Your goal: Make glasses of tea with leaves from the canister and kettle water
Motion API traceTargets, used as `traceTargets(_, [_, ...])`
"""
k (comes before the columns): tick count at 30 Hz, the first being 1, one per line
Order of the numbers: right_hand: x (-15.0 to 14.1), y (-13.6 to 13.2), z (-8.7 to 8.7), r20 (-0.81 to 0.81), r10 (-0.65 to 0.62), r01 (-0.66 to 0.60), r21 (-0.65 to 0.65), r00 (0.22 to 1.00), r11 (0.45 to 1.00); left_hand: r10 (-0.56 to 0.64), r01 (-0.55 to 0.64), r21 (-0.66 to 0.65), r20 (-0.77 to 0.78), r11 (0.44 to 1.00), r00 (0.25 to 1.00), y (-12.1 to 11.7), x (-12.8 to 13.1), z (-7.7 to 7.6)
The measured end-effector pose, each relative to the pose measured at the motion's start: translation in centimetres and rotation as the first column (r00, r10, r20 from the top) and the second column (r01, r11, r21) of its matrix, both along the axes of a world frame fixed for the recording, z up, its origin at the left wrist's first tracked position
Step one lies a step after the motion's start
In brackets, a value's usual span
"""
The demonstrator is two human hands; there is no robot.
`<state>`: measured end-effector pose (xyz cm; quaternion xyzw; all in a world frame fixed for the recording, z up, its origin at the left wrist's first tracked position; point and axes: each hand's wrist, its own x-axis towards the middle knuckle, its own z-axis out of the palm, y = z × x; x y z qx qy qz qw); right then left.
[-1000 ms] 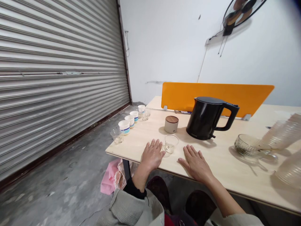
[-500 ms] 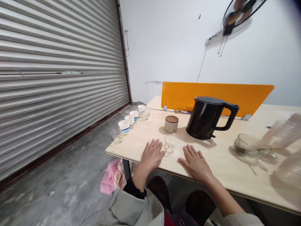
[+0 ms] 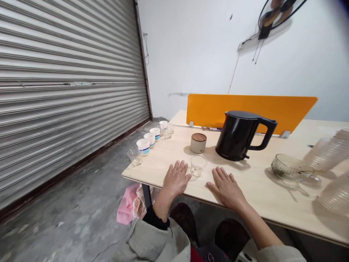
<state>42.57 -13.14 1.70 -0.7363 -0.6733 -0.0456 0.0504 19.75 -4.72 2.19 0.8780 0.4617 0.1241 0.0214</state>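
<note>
My left hand lies flat and palm down near the front edge of the wooden table, fingers stretched out, holding nothing. My right hand rests flat on the tabletop too, its fingers pointing away from me. Between the two hands stands a clear plastic cup, closest to my left thumb; whether they touch I cannot tell. Just behind that cup is a small pale canister with a wooden lid. A black electric kettle stands beyond my right hand, its handle to the right.
Several paper cups and clear cups line the table's left edge. At right are a ribbed glass cup with a spoon in it and stacks of clear plastic cups. An orange divider stands behind the kettle.
The view has shifted very slightly. Both hands and the things on the table stay where they were.
</note>
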Motion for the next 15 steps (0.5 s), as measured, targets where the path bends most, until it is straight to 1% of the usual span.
traceTargets(11, [-0.03, -0.04, 0.15, -0.009, -0.017, 0.017, -0.019, 1.0, 1.0, -0.002, 0.002, -0.004, 0.011, 1.0, 1.0, 0.03, 0.02, 0.05])
traceTargets(13, [0.14, -0.01, 0.12, -0.037, -0.018, 0.017, -0.012, 0.999, 1.0, 0.001, -0.001, 0.001, 0.017, 1.0, 1.0, 0.03, 0.03, 0.06])
traceTargets(15, [0.38, 0.28, 0.1, -0.109, -0.014, 0.017, 0.021, 0.994, 1.0, -0.001, 0.0, 0.007, 0.031, 1.0, 1.0, 0.01, 0.07, 0.05])
